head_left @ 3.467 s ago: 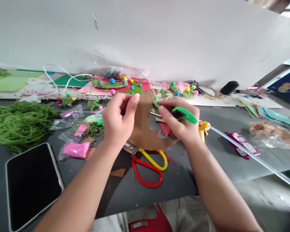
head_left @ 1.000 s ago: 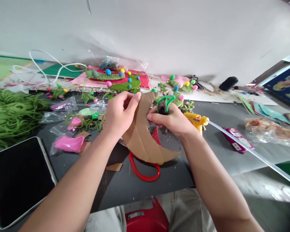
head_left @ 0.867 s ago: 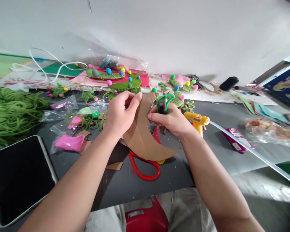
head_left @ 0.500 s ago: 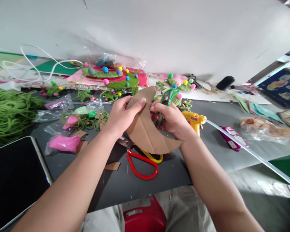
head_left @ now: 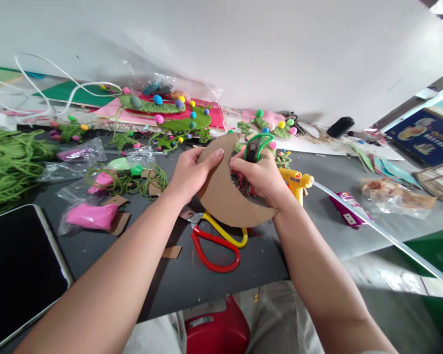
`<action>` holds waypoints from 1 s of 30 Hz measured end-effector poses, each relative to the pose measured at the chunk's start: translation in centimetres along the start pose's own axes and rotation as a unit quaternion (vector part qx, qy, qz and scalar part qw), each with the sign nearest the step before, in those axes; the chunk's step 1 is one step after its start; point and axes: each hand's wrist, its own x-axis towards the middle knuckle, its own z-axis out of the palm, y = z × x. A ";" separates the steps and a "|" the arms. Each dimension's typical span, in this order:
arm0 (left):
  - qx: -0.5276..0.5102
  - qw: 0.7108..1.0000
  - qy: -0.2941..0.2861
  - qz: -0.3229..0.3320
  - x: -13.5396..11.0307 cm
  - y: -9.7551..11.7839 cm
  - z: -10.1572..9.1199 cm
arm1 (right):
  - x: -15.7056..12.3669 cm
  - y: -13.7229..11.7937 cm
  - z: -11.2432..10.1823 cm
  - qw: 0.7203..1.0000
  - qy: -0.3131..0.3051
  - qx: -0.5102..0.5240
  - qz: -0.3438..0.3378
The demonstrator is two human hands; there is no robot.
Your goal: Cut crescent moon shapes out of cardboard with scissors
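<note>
A brown cardboard crescent [head_left: 231, 204] is held up above the dark table. My left hand [head_left: 194, 172] grips its upper left side, thumb on the near face and fingers behind. My right hand [head_left: 257, 169] is closed around a utility knife [head_left: 253, 147] with a green loop at its end, close to the crescent's inner curve. Its blade is hidden, so I cannot tell whether it touches the cardboard. Below the crescent lie scissors [head_left: 216, 253] with one red and one yellow handle. Just right of my right hand is a yellow glue gun [head_left: 297, 183].
Green yarn [head_left: 13, 164] and a black-screened tablet [head_left: 22, 270] lie at the left. Pink clay packs [head_left: 92, 216] and cardboard scraps [head_left: 173, 252] are nearby. Leafy green pieces with pompoms [head_left: 186, 118] line the back. A long glue stick [head_left: 384, 233] slants across the right side.
The crescent has tilted so its face turns more toward me, uncovering more of the yellow scissor handle. My right hand has turned the knife slightly. The whole view has shifted a little.
</note>
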 end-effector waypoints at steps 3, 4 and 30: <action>-0.007 1.000 0.030 -0.003 0.2 -0.1 -0.4 | 0.5 0.3 -0.9 1.000 0.013 -0.004 0.003; -0.009 0.999 0.048 -0.003 0.3 -0.1 -0.7 | 0.8 0.5 -1.4 0.999 0.033 -0.001 0.007; 0.022 0.999 0.030 0.032 -0.8 1.5 -0.8 | 0.2 -0.1 -0.6 0.995 -0.100 0.023 0.004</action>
